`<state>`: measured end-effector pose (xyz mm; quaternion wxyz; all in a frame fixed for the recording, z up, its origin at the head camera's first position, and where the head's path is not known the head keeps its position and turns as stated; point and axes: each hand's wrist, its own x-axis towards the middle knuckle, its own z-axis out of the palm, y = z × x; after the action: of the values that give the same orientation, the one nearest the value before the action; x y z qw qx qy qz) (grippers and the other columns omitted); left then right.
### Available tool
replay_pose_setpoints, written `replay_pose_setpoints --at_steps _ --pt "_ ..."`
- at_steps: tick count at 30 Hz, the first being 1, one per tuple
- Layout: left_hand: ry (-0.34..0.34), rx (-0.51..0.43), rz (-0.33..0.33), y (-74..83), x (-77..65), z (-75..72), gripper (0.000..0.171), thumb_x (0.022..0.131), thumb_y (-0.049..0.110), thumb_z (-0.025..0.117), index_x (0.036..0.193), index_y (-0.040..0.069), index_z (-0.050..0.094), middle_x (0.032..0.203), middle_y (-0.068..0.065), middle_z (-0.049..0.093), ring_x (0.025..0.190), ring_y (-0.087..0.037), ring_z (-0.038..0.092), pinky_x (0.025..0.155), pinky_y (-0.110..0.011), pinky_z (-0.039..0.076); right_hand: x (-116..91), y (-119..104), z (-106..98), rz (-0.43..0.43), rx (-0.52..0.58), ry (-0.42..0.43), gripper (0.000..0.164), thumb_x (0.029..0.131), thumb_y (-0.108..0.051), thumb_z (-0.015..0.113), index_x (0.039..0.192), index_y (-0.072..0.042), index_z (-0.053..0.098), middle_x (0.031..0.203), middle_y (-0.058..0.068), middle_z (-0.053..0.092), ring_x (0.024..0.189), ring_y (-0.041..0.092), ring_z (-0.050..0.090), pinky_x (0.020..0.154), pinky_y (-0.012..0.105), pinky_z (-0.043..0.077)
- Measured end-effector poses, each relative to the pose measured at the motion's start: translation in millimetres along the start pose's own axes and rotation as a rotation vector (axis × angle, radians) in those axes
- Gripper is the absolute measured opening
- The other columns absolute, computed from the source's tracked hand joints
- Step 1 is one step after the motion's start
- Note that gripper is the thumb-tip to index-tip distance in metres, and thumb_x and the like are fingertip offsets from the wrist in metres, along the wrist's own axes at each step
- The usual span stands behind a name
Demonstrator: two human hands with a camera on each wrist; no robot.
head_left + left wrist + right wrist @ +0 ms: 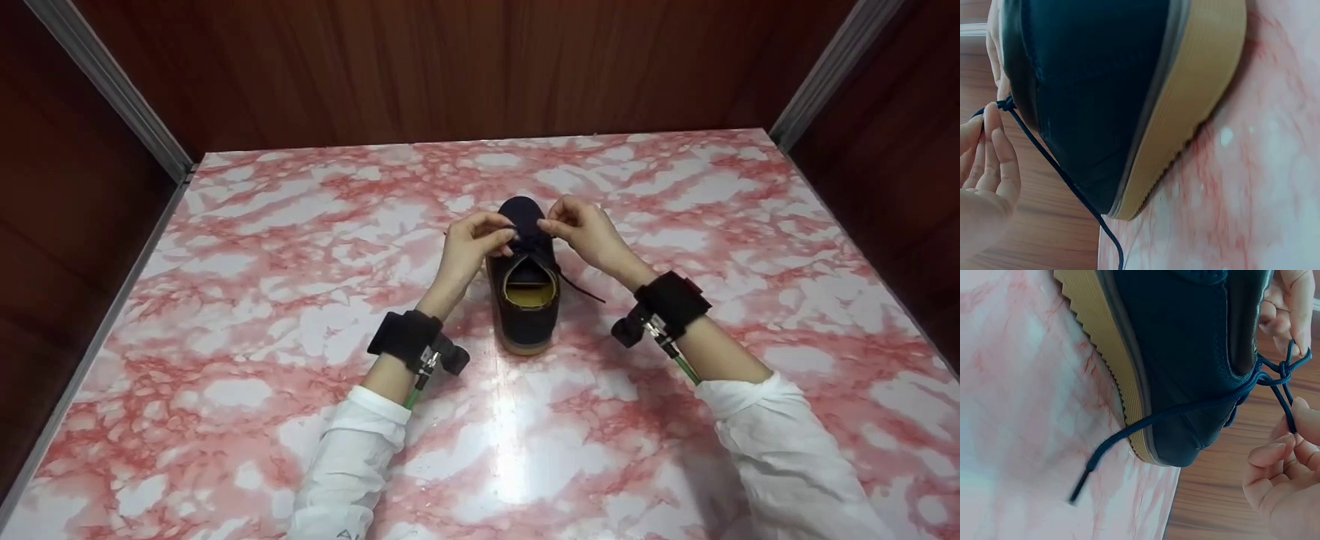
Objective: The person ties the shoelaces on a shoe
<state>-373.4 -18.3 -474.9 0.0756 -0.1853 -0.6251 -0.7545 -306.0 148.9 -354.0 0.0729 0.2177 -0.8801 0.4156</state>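
A dark blue shoe [528,327] with a tan sole [1207,73] sits on the table, toe pointing away from me. My left hand [474,238] is at the left of its lacing and pinches a loop of the shoelace [1301,354] between thumb and fingers. On the other side my right hand [586,226] pinches a second loop. Both loops come out of a knot [1283,373] above the tongue. One loose lace end with a dark tip [1078,486] hangs down the shoe's right side; another lace end [1072,187] trails along its left side.
The table [247,322] has a red and white marbled top. Brown wood-grain panels [465,67] stand behind it and at both sides, with metal strips [120,82] at the corners. Each wrist wears a black strap [409,337] with a small camera and a green cable.
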Motion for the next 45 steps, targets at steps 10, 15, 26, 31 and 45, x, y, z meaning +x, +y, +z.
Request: replay_pose_setpoints --at_steps 10,15,26,31,45 --pt "-0.028 0.219 0.064 -3.0 2.7 -10.5 0.022 0.058 0.026 0.058 0.077 0.016 0.055 0.064 -0.005 0.05 0.043 -0.019 0.041 0.037 -0.029 0.033 -2.7 2.1 -1.1 -0.011 0.012 0.003 0.02 0.067 -0.028 0.049 0.068 -0.008 0.045 0.061 0.001 0.046 0.054 0.01 0.041 0.049 0.023 0.032" --pt "-0.078 0.163 0.045 -2.7 2.2 -11.7 0.021 0.061 0.024 0.057 0.079 0.014 0.055 0.066 -0.007 0.05 0.048 -0.019 0.041 0.039 -0.03 0.033 -2.5 3.2 -1.1 -0.01 0.013 0.013 0.02 0.067 -0.028 0.05 0.067 -0.009 0.045 0.06 0.002 0.046 0.053 0.011 0.041 0.048 0.023 0.032" --pt "-0.074 0.173 -0.027 11.1 0.6 -8.2 0.023 0.063 0.029 0.054 0.082 0.015 0.053 0.064 -0.008 0.051 0.051 -0.02 0.045 0.038 -0.032 0.033 -1.9 4.9 1.6 0.046 0.054 0.027 0.021 0.066 -0.029 0.05 0.069 -0.009 0.045 0.056 0.003 0.047 0.046 0.012 0.041 0.039 0.023 0.031" --pt "-0.067 0.482 -0.045 81.8 -19.1 5.2 0.013 0.064 0.024 0.055 0.074 0.017 0.054 0.057 -0.004 0.047 0.047 -0.015 0.041 0.038 -0.033 0.031 -3.1 6.9 0.8 0.038 0.013 0.046 0.021 0.066 -0.03 0.049 0.068 -0.01 0.046 0.056 0.004 0.047 0.046 0.011 0.039 0.04 0.023 0.03" --pt "-0.117 0.633 0.02 130.3 -37.7 11.5 0.01 0.062 0.02 0.057 0.067 0.012 0.056 0.051 0.001 0.044 0.045 -0.008 0.037 0.043 -0.02 0.029 -3.2 4.5 1.1 0.083 0.012 0.028 0.021 0.067 -0.031 0.048 0.068 -0.01 0.043 0.06 0.003 0.047 0.046 0.011 0.039 0.041 0.022 0.031"
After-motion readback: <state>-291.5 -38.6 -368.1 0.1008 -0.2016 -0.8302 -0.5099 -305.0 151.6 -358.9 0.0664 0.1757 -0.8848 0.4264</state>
